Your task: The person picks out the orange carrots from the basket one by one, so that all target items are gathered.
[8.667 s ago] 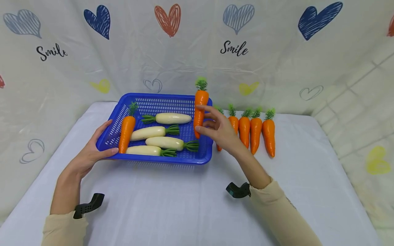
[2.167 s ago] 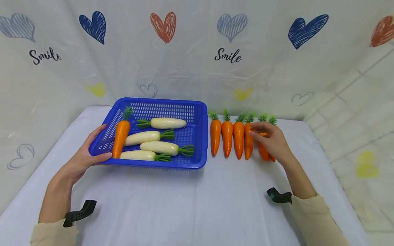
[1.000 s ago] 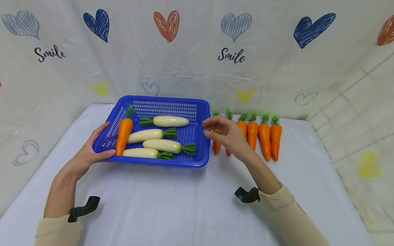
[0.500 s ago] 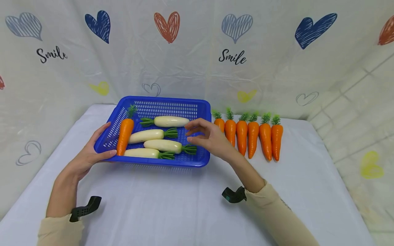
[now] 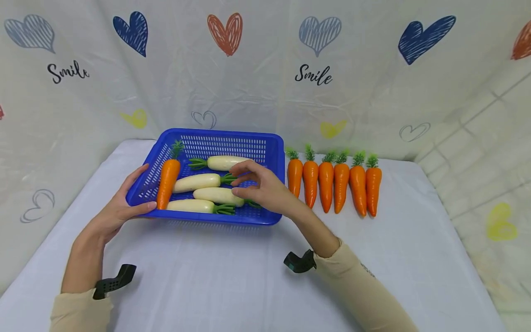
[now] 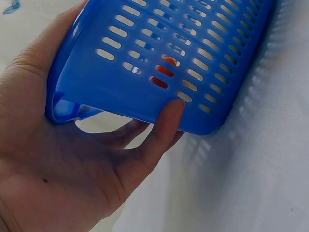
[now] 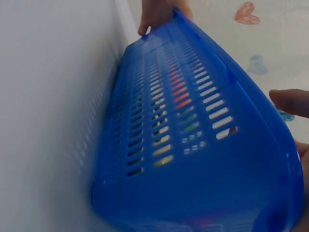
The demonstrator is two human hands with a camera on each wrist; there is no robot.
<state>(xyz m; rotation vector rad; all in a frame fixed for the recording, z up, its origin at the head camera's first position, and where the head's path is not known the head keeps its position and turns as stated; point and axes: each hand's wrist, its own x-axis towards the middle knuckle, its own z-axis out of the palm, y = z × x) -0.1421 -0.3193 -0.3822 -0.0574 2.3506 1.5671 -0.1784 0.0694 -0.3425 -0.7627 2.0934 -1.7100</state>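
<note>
My left hand [image 5: 124,203] grips the left end of a blue plastic basket [image 5: 277,184], thumb on the rim. In the left wrist view, fingers [image 6: 166,123] lie against the slotted wall. Over the right part of the basket hovers my right hand [image 5: 265,186], fingers loosely bent, nothing visible between them. Just below it are white radishes: the back radish [image 5: 226,162], two middle radishes [image 5: 197,182] and the front radish [image 5: 191,206]. Whether the fingertips touch any is unclear. One orange carrot [image 5: 168,180] leans at the basket's left end.
Several carrots [image 5: 326,184] lie side by side right of the basket, tops towards the back. All rest on a white cloth-covered table [image 5: 232,276]. Behind hangs a sheet [image 5: 257,92] printed with hearts. Each wrist wears a black camera mount [image 5: 300,261].
Earlier my right hand held a carrot at the basket's right edge; that carrot now lies in the row. The hand then reached along the row and moved left over the radishes.
</note>
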